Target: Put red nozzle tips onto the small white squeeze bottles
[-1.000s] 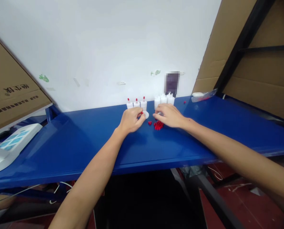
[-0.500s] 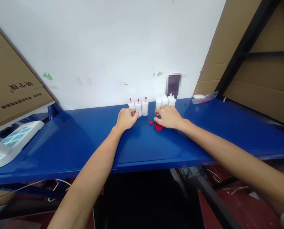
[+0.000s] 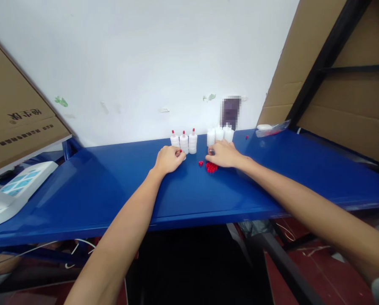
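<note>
My left hand (image 3: 170, 159) is closed around a small white squeeze bottle; its red cap (image 3: 180, 151) shows above the fingers, and most of its body is hidden. Just behind stand three upright white bottles with red tips (image 3: 183, 142). My right hand (image 3: 223, 153) is in front of a group of uncapped white bottles (image 3: 211, 137), thumb and forefinger apart and nothing visible between them. Its other fingers are partly hidden. Below its thumb lies a pile of small red caps (image 3: 211, 167), with a few loose caps (image 3: 201, 163) to the left.
The blue table (image 3: 113, 199) runs along a white wall. A clear plastic bag (image 3: 274, 128) and a single red cap (image 3: 247, 137) lie at the back right. A white device with blue panels (image 3: 20, 186) stands at left. Cardboard (image 3: 18, 106) rises at both sides.
My left hand has barely moved, still holding the bottle. My right hand has shifted slightly left by the uncapped bottles. The view has tilted a little.
</note>
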Demonstrator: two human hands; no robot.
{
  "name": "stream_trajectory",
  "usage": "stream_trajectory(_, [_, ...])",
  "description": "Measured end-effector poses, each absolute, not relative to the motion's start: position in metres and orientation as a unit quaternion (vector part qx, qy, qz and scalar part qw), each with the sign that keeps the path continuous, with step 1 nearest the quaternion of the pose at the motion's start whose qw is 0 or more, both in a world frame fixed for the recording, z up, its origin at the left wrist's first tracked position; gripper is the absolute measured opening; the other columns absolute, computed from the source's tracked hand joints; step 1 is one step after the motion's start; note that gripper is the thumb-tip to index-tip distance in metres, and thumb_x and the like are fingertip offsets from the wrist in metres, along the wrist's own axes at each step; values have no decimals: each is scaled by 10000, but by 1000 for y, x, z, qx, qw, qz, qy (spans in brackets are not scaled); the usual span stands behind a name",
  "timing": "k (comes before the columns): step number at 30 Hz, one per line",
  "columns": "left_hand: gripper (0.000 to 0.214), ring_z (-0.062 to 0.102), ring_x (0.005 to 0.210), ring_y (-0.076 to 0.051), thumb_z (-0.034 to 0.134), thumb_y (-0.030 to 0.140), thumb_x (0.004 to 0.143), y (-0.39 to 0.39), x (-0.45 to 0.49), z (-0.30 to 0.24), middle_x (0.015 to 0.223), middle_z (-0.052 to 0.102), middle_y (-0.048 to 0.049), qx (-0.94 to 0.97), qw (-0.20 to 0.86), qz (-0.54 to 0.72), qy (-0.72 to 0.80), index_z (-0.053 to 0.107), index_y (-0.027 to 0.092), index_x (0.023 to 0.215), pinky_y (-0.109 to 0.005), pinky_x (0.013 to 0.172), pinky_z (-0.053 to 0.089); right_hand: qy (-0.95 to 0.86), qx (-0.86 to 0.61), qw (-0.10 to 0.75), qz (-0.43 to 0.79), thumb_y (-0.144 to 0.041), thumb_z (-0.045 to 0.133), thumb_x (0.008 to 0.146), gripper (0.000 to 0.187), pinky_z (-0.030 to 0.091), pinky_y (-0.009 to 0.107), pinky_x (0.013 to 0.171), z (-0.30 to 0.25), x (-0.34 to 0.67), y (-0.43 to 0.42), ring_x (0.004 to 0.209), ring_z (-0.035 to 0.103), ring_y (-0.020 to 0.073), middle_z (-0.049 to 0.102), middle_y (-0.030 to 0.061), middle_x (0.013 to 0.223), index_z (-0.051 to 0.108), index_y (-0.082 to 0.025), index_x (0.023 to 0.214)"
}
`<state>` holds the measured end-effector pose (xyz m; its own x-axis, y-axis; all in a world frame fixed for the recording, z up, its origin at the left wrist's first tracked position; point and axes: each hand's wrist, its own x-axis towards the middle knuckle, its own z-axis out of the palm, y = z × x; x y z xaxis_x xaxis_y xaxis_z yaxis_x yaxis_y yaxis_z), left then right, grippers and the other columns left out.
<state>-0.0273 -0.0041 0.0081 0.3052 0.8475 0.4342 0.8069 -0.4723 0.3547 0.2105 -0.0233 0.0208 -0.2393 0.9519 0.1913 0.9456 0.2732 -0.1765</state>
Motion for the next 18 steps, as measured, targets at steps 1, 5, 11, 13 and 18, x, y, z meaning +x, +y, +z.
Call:
stream_trajectory(1, [360, 268, 522, -128, 511, 339, 796, -5, -27, 8, 500, 362, 18, 806, 36, 286, 517, 295, 209, 539, -322, 587, 206, -787, -604, 127, 11, -427, 536, 823, 281, 367, 421, 798, 20, 210, -23, 990, 547, 318, 676, 126, 960, 710, -209, 786])
stream_trajectory(5, [369, 300, 535, -126, 509, 358, 811, -8, -23, 9, 515, 379, 17, 798, 45, 299, 521, 317, 206, 536, -313, 594, 225, -789, -602, 125, -1, -403, 509, 844, 289, 373, 441, 834, 19, 210, -25, 1017, 542, 324, 664, 138, 1001, 712, -201, 804])
stream_trajectory(11, [343, 342, 526, -109, 497, 344, 823, -12, -18, 12, 525, 383, 27, 785, 37, 395, 475, 359, 199, 545, -295, 589, 257, -798, -589, 123, -10, -369, 512, 854, 255, 377, 456, 833, 18, 210, -26, 1044, 541, 334, 659, 142, 1041, 707, -204, 857])
stream_trajectory(13, [313, 358, 520, -105, 483, 322, 829, -14, -16, 12, 533, 401, 28, 788, 31, 425, 444, 399, 194, 556, -287, 587, 273, -802, -584, 127, -16, -339, 488, 871, 257, 376, 456, 825, 18, 211, -26, 1045, 545, 334, 661, 146, 1052, 706, -203, 881])
stream_trajectory(18, [223, 439, 559, -122, 484, 269, 829, -18, -8, 13, 580, 507, 13, 825, 35, 396, 402, 564, 179, 643, -277, 610, 327, -804, -578, 133, -23, -364, 525, 864, 246, 375, 450, 816, 15, 213, -24, 1030, 547, 332, 661, 142, 1033, 709, -202, 881])
